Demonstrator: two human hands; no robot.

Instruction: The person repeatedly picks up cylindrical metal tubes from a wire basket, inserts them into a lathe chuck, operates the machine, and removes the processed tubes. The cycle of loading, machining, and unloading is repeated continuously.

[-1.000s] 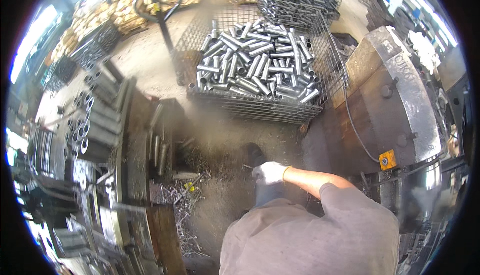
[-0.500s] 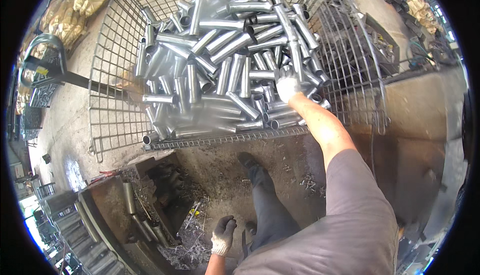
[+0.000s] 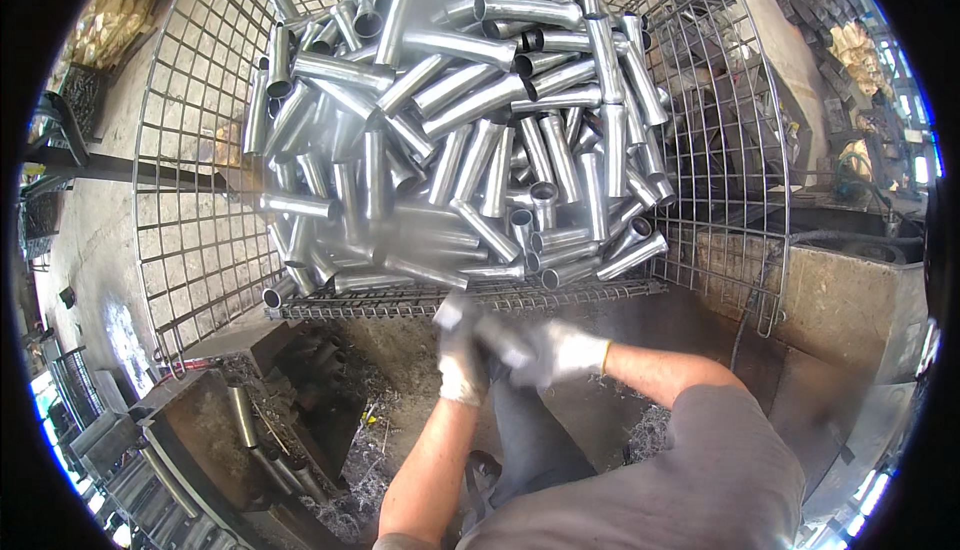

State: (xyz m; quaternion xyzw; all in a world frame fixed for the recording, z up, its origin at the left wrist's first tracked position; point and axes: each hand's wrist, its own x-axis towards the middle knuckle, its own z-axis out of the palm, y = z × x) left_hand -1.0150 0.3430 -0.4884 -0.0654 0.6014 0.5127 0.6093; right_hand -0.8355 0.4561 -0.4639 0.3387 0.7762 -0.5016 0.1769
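Short metal tubes [image 3: 480, 100], shiny and flared at one end, lie heaped in a wire mesh basket [image 3: 205, 285] ahead of me. My left hand [image 3: 462, 365], in a glove with dark fingers and a pale cuff, is closed just in front of the basket's near edge. A bright metal tube [image 3: 454, 312], smeared by motion, shows at its fingers. My gloved right hand [image 3: 565, 352] is close beside it, with a second blurred grey tube [image 3: 505, 340] between the hands at its fingertips. Blur hides the exact grip of both hands.
Below left, a worn metal bin [image 3: 190, 420] has several tubes [image 3: 243, 416] lying in it. Metal shavings [image 3: 360, 490] litter the floor nearby. A dark handle bar [image 3: 130, 168] stands left of the basket. To the right is a large brown box [image 3: 850, 295].
My right hand has come back from the heap to meet my left, which rose from low beside my leg. Tubes now show at the hands. The basket appears closer.
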